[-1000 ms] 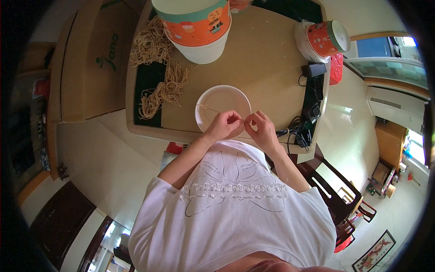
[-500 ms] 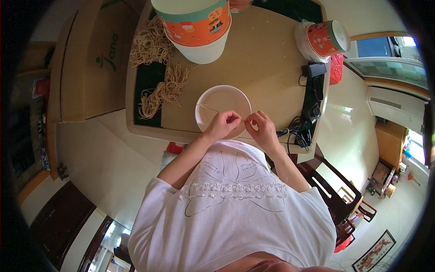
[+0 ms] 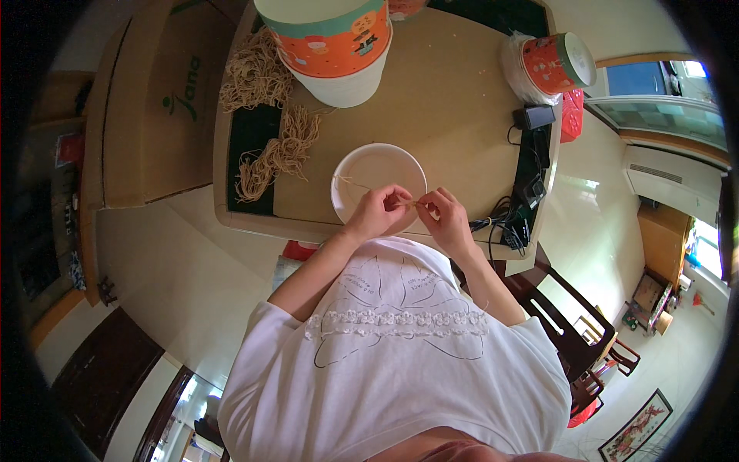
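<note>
Pinches thin, tan, fibrous string (image 3: 409, 203) between thumb and fingertips of bare left hand (image 3: 377, 211) and bare right hand (image 3: 446, 217). Crosses narrow gap between fingertips, over round white bowl (image 3: 379, 163); also shows beyond left hand, above bowl's interior.

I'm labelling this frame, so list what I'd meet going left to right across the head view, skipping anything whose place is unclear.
Cardboard box → lower tan string bundle → left hand → right hand → black power adapter → framed picture.
</note>
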The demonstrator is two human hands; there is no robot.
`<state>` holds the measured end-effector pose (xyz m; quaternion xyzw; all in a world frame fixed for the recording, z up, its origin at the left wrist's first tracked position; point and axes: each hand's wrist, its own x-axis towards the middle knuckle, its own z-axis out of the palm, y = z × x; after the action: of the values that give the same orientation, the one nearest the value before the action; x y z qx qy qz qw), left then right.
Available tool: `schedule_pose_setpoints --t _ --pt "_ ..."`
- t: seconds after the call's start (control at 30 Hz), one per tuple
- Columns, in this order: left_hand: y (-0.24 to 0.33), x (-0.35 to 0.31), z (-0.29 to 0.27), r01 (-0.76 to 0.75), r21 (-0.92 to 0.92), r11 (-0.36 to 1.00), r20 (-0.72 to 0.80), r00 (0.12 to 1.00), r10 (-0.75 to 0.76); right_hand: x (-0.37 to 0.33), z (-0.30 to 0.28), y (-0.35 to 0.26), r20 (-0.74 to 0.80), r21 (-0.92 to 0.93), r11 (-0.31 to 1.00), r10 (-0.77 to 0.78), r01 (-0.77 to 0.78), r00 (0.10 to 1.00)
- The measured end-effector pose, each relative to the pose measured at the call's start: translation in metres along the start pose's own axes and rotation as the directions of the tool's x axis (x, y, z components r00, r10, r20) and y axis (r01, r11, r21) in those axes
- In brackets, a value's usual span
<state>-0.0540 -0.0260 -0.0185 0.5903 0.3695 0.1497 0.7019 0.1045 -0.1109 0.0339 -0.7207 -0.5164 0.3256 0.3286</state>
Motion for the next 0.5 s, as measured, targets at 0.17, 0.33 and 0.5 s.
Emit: schedule_pose_setpoints --t 0.17,0.33,0.5 --pt "0.034 -0.004 0.002 -0.119 0.132 0.984 -0.143 0.98 0.138 0.001 -0.002 -0.003 0.001 -0.037 0.999 -0.002 0.002 1.0" --pt "0.034 -0.006 0.004 -0.179 0.379 0.908 -0.087 0.97 0.227 0.001 -0.002 -0.003 0.011 -0.061 0.998 -0.034 0.034 0.999" --pt "0.017 -0.005 0.002 -0.057 0.173 0.983 -0.109 0.991 0.077 0.0 -0.003 -0.003 0.006 -0.063 0.997 -0.046 0.046 0.999"
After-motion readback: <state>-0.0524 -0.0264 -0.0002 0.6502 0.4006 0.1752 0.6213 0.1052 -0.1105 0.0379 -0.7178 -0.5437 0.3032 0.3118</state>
